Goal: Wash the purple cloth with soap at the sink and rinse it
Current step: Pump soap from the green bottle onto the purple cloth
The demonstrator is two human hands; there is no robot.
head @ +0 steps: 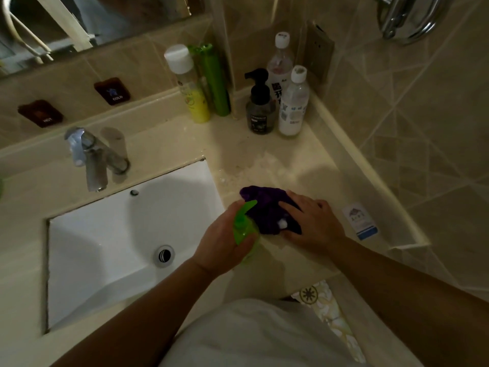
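The purple cloth (264,207) lies bunched on the cream counter just right of the white sink (111,234). A small white blob of soap (282,223) sits on it. My right hand (311,221) rests on the cloth's right side, fingers spread and thumb along its near edge. My left hand (225,242) grips a green pump soap bottle (244,229) at the sink's right rim, its spout pointing over the cloth. The chrome tap (90,157) stands behind the basin; no water is visible running.
Several bottles stand in the back corner: a yellow one (190,88), a green one (215,80), a dark pump bottle (259,104) and two clear ones (293,102). A wet patch (264,165) lies behind the cloth. A small blue-and-white packet (361,221) lies to the right. The wall rises at right.
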